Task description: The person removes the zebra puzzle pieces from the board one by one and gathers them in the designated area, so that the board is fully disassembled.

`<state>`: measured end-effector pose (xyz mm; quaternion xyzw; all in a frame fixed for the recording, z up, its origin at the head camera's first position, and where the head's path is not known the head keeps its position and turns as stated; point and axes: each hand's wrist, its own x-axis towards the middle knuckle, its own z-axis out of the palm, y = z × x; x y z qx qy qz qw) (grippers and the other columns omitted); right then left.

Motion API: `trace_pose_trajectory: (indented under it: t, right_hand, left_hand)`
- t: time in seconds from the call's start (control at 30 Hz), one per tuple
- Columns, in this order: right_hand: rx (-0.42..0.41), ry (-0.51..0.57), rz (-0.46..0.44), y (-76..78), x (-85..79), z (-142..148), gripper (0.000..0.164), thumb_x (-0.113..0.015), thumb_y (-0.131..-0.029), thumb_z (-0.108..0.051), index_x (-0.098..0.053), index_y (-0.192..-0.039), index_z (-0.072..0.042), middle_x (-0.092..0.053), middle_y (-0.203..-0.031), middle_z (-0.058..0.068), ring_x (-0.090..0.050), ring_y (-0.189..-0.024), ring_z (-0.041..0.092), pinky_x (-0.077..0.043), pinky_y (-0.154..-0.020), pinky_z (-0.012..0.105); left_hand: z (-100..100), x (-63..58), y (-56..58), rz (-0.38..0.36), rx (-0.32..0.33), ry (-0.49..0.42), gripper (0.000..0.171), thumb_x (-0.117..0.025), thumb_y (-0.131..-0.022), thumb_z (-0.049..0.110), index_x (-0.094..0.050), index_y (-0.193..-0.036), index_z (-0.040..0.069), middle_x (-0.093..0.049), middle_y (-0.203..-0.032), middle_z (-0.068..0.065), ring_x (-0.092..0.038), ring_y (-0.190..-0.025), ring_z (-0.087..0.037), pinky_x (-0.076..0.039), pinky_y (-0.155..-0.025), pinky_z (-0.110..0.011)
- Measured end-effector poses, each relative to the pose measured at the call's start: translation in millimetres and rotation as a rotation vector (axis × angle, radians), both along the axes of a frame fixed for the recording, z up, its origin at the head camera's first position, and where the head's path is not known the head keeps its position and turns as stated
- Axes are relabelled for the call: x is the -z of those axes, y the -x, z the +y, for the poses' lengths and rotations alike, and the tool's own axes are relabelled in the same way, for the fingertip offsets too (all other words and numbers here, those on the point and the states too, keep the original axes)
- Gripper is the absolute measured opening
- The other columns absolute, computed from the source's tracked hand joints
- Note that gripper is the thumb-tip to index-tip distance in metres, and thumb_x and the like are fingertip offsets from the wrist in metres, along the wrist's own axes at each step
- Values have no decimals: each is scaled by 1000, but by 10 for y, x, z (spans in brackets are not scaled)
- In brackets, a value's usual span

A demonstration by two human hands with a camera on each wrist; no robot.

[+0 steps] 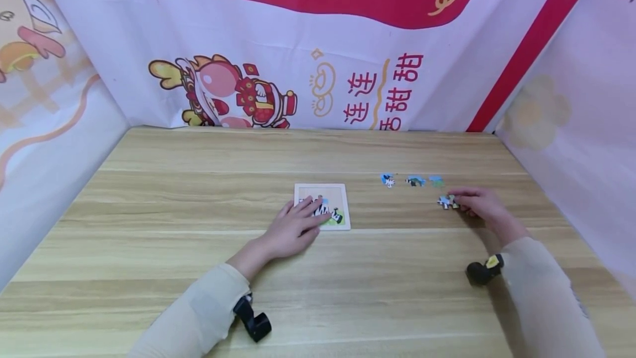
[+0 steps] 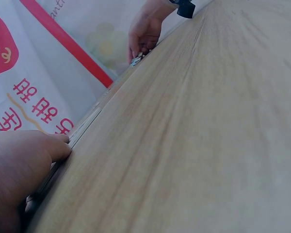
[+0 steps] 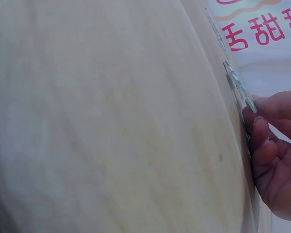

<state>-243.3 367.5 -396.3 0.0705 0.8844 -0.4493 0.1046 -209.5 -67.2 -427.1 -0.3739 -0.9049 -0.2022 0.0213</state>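
A white-framed puzzle board [image 1: 347,209] lies mid-table, with zebra-patterned pieces [image 1: 335,215] set in its lower part. My left hand [image 1: 293,229] rests on the board with fingers spread, covering much of its left side. Off to the right, my right hand [image 1: 481,205] pinches a jigsaw puzzle piece [image 1: 445,201] between thumb and fingers. That piece shows edge-on in the right wrist view, at the fingertips of the right hand [image 3: 279,150]. Three spots of loose pieces lie behind it: a blue-and-white one [image 1: 387,180], a dark green one [image 1: 415,180] and a light green one [image 1: 436,180].
The wood-grain table [image 1: 377,291] meets a white printed cloth [image 1: 278,32] at its back edge. Similar cloth hangs at the left and right sides. Each wrist carries a small black camera, one on the left [image 1: 253,319] and one on the right [image 1: 483,272].
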Motion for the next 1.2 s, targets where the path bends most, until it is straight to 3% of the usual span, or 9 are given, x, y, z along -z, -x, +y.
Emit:
trace_pose_trajectory:
  t: [0.4, 0.83, 1.03, 1.2]
  right_hand:
    - [-24, -12, 37, -28, -41, -11, 38, -51, -85, -11, -46, -118, 9, -53, -77, 2, -48, -65, 11, -41, -54, 25]
    - [68, 103, -12, -38, -111, -59, 47, -55, -85, -23, -44, -120, 7, -58, -77, -6, -52, -70, 8, -43, -59, 24]
    - [16, 160, 30, -73, -173, -133, 49, -54, -85, -24, -43, -119, 11, -59, -79, -2, -53, -70, 11, -45, -61, 26]
    - [-22, 195, 72, -79, -191, -275, 41, -54, -85, -20, -49, -114, 8, -58, -80, 0, -52, -68, 10, -44, -61, 26]
  left_hand:
    - [7, -10, -1, 15, 10, -2, 39, -41, -90, 27, -42, -129, 23, -25, -139, -7, -16, -127, -27, -7, -97, -52]
    - [0, -7, -6, 6, 13, -24, 40, -42, -90, 26, -42, -129, 22, -25, -139, -6, -16, -127, -26, -7, -98, -51]
    - [-5, -13, -14, -16, -1, -40, 40, -45, -88, 25, -44, -128, 18, -26, -138, -6, -16, -127, -25, -7, -98, -51]
    - [-2, -10, -10, -26, -3, -54, 39, -46, -88, 24, -45, -127, 17, -25, -138, -5, -16, -127, -24, -7, -98, -51]
